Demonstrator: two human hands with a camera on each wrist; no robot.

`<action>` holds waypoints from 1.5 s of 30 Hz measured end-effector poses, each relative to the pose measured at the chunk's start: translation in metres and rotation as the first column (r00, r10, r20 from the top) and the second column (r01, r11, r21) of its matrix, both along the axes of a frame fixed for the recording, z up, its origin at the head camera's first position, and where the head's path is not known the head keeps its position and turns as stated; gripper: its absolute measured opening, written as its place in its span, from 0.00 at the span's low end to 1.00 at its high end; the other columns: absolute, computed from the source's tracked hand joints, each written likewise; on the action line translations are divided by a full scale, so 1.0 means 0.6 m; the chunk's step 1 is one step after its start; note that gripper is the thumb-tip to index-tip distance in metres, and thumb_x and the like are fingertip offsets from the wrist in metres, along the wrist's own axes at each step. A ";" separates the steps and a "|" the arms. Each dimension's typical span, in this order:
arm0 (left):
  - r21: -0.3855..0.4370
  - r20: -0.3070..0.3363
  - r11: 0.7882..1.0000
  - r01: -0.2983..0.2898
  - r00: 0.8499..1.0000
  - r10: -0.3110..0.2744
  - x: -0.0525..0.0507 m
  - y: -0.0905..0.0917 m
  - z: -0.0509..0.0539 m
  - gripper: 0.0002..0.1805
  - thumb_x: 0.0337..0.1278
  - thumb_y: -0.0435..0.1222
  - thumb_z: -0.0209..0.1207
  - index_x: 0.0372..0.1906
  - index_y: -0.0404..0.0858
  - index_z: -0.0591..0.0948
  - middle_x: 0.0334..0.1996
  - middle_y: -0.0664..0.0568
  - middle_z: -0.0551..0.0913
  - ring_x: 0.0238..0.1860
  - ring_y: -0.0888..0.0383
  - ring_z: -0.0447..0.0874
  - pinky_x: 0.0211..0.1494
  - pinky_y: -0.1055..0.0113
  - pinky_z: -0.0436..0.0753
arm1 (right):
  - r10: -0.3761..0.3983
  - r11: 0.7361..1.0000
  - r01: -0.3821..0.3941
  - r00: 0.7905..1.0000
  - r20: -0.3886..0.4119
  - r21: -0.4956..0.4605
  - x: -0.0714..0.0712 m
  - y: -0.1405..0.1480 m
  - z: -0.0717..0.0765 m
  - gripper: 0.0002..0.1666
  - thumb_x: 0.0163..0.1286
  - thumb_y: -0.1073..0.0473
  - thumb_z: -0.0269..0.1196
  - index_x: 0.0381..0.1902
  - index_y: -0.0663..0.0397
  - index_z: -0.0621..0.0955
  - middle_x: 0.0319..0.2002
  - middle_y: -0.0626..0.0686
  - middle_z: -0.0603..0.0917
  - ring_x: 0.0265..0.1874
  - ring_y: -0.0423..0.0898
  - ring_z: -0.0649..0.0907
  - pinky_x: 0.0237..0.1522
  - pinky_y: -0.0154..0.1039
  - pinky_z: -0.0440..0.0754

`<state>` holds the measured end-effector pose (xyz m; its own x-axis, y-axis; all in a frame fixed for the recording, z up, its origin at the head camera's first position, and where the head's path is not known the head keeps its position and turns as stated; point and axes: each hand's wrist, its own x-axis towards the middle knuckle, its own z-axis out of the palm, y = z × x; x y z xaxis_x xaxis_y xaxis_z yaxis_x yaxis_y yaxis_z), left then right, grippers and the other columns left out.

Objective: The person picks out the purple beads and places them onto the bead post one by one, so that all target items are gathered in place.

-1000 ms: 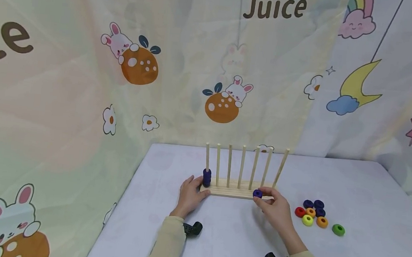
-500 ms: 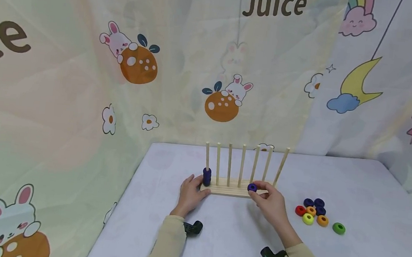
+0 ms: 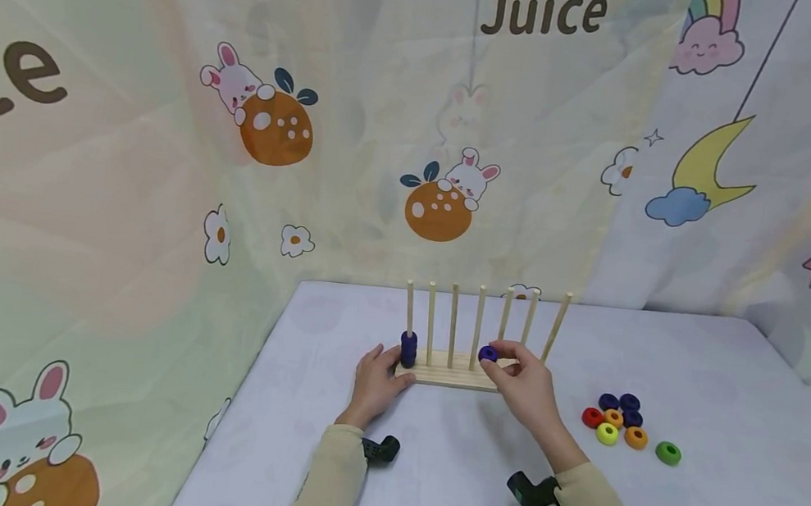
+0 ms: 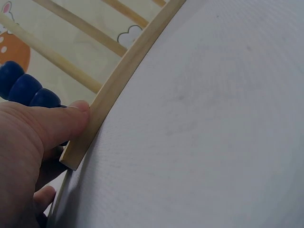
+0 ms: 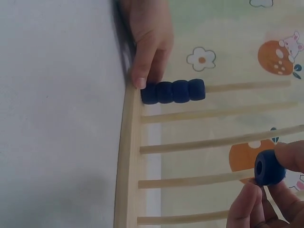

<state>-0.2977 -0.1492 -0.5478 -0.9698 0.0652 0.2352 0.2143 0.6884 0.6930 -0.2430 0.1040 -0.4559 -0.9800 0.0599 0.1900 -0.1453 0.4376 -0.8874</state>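
Observation:
A wooden peg rack stands on the table, its upright pegs in a row. Several blue beads are stacked on its leftmost peg. My left hand grips the rack's left end, the thumb on the front edge of the base and other fingers behind, partly hidden in the left wrist view. My right hand pinches a single blue bead between thumb and fingers. That bead is held up in front of the middle pegs, off any peg, its hole visible in the right wrist view.
Loose beads lie right of the rack: dark blue ones, a red one, orange ones, a yellow one and a green one. A printed curtain hangs behind the white table.
My right hand has moved left and upward with the blue bead, from the rack's right part toward its middle pegs. The left hand has stayed on the rack's left end.

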 end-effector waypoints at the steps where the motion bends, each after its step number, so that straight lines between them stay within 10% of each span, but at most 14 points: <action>1: 0.001 0.002 1.000 -0.001 1.000 0.001 0.000 0.000 0.000 0.32 0.55 0.44 0.68 0.65 0.37 0.75 0.61 0.47 0.79 0.72 0.41 0.59 0.74 0.42 0.52 | 0.005 1.000 -0.005 1.000 -0.012 -0.003 -0.001 -0.002 0.002 0.20 0.65 0.56 0.68 0.53 0.55 0.80 0.46 0.56 0.82 0.31 0.48 0.77 0.24 0.32 0.78; 45: -0.013 -0.030 1.000 0.008 1.000 -0.009 -0.002 -0.001 -0.001 0.32 0.54 0.44 0.68 0.64 0.39 0.76 0.58 0.47 0.81 0.71 0.40 0.61 0.73 0.41 0.53 | 0.184 0.983 -0.185 0.955 -0.233 0.018 -0.035 -0.093 0.118 0.20 0.65 0.58 0.67 0.55 0.53 0.82 0.47 0.53 0.84 0.29 0.44 0.81 0.24 0.34 0.78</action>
<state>-0.2988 -0.1499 -0.5486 -0.9616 0.0766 0.2636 0.2409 0.6956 0.6769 -0.2640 0.0484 -0.3853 -0.9027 -0.1165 0.4143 -0.4259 0.3800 -0.8211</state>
